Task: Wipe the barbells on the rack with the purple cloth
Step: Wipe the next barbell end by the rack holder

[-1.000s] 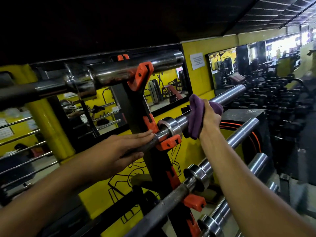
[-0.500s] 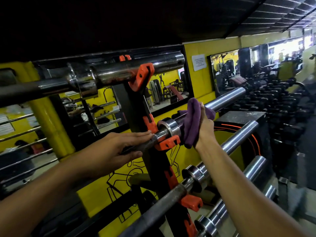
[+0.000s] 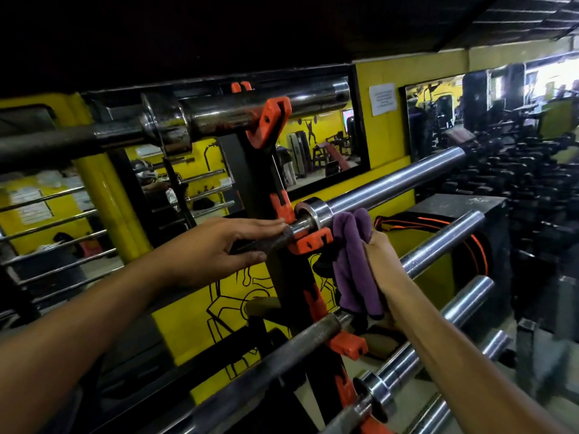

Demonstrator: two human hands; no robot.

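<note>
Several chrome barbells lie across a black rack upright [image 3: 250,170] on orange hooks. My left hand [image 3: 219,245] grips the knurled shaft of the second barbell [image 3: 391,183], just left of its collar. My right hand [image 3: 380,261] holds the purple cloth [image 3: 354,261], which hangs bunched below that barbell's sleeve and just above the collar of the third barbell [image 3: 438,249]. The cloth hides part of the third bar's collar. The top barbell [image 3: 250,111] sits above both hands.
A yellow wall with mirrors [image 3: 322,145] lies right behind the rack. More barbells [image 3: 463,299] stack lower at the right. A black box [image 3: 463,211] and rows of dumbbells [image 3: 532,177] fill the right side. An orange hook [image 3: 347,344] juts out under the third bar.
My right hand has come off the second barbell's sleeve and dropped with the cloth toward the third barbell. My left hand has stayed on the second bar's shaft.
</note>
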